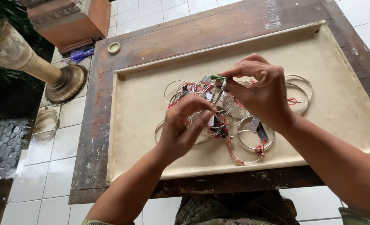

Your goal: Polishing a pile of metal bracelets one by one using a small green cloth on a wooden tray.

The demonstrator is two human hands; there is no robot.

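A heap of thin silver bangles (251, 137) with red threads and small tags lies on a beige tray (143, 108) on a dark wooden table (160, 41). My left hand (181, 127) and my right hand (260, 93) meet just above the heap. Both pinch one silver bangle (219, 92) held upright between them. My right fingers hold its top end, where a small green piece (218, 77) sits. My left thumb and forefinger grip its lower part. Much of the heap is hidden behind my hands.
A small round pale lid (114, 47) lies on the table's far left corner. A carved wooden post with a round base (64, 83) stands on the white tiled floor at left. Something purple (80, 55) lies beside an orange brick plinth (72, 21).
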